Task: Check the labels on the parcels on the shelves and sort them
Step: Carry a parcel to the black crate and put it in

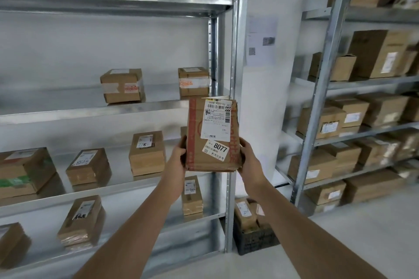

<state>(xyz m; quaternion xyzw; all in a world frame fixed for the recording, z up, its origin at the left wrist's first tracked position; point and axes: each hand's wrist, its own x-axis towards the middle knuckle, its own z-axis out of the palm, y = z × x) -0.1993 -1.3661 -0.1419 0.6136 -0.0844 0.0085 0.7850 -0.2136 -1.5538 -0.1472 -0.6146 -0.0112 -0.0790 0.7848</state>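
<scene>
The parcel (213, 135) is held upright in mid-air before the left shelving unit (235, 56), its shipping label (216, 121) and an "8077" sticker (218, 148) facing the person. The left hand (180, 157) and right hand (249, 157) grip its lower sides. Held low, the dented box could tip forward, or be misfiled among similar boxes (147, 153).

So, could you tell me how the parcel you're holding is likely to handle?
The parcel looks dented and creased, so probably somewhat soft. Left hand and right hand hold it up by its lower sides alone, so it's likely light.
</scene>
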